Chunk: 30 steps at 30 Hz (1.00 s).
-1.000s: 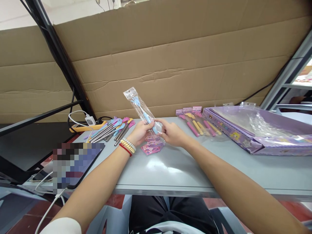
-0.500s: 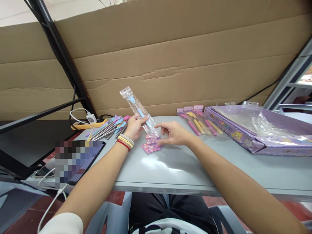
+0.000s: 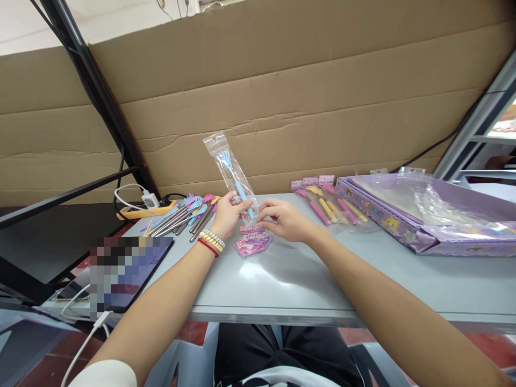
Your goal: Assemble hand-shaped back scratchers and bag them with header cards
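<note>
Left hand [image 3: 229, 216] pinches one clear bag [image 3: 237, 171], one blue stick [image 3: 241, 191] inside, top toward eleven o'clock. Right hand [image 3: 288, 221] at bag's lower end, fingertips bunched; cannot tell whether gripping film. From hands: pink cards [image 3: 252, 247] at six, loose sticks [image 3: 171, 217] at nine, both overlapping, uncountable; three header cards [image 3: 310, 181], one purple box [image 3: 379, 213] toward three.

The left hand [image 3: 229, 215] covers part of the clear bag [image 3: 217, 143], and the right hand's [image 3: 285, 220] curled fingers hide whether their tips touch its lower end. Print on the pink cards [image 3: 252, 246] is too small to read. Coarse blocks blur most of the tablet's [image 3: 150, 269] screen. The right edge cuts off the purple box [image 3: 467, 249] and the desk [image 3: 298, 285]; the bottom edge crops the white sleeve [image 3: 105, 374].
</note>
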Available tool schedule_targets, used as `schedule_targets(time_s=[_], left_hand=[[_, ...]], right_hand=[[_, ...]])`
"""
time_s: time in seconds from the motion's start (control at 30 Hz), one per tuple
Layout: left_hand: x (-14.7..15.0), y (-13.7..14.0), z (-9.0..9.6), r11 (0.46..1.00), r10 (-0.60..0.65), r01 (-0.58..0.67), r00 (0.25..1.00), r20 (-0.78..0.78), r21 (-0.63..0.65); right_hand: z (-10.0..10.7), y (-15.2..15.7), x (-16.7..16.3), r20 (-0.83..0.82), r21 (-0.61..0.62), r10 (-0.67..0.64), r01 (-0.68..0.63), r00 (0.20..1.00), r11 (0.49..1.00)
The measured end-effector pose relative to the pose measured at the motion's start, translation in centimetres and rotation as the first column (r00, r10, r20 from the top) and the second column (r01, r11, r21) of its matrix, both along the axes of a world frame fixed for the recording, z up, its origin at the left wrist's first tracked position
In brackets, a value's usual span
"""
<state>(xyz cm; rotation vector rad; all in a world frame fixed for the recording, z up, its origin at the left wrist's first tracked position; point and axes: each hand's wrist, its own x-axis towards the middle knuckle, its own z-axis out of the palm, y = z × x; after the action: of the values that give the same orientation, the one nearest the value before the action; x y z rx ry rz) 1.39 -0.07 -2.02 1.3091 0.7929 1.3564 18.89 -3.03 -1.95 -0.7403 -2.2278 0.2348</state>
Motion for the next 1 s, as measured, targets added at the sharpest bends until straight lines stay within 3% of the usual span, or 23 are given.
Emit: schedule_targets(time_s=[0.23, 0.43, 0.57, 0.73, 0.87, 1.0], left_hand=[[0.5, -0.3, -0.5, 0.995, -0.097, 0.098, 0.994, -0.049, 0.024], [0.4, -0.4, -0.6, 0.970, -0.243, 0.243, 0.968, -0.070, -0.007], [0.0, -0.5, -0.5, 0.936, -0.347, 0.334, 0.928, -0.136, -0.108], [-0.1, -0.8, -0.1, 0.878, -0.392, 0.338, 0.914, -0.104, -0.339], [0.1, -0.9, -0.1, 0.850, -0.436, 0.386, 0.897, -0.069, -0.358], [0.2, -0.7, -0.4, 0.855, -0.428, 0.380, 0.901, -0.068, -0.353]], right_hand=[[-0.1, 0.0, -0.6, -0.031, -0.165, -0.163, 0.156, 0.986, 0.974], [-0.4, 0.4, -0.5, -0.094, -0.203, -0.299, 0.276, 0.950, 0.940], [-0.3, 0.7, -0.5, -0.058, -0.302, -0.375, 0.342, 0.925, 0.890], [-0.3, 0.9, -0.5, 0.033, -0.393, -0.354, 0.338, 0.935, 0.855], [-0.2, 0.8, -0.5, 0.063, -0.439, -0.352, 0.342, 0.934, 0.831], [-0.2, 0.8, -0.4, 0.073, -0.479, -0.347, 0.338, 0.935, 0.810]])
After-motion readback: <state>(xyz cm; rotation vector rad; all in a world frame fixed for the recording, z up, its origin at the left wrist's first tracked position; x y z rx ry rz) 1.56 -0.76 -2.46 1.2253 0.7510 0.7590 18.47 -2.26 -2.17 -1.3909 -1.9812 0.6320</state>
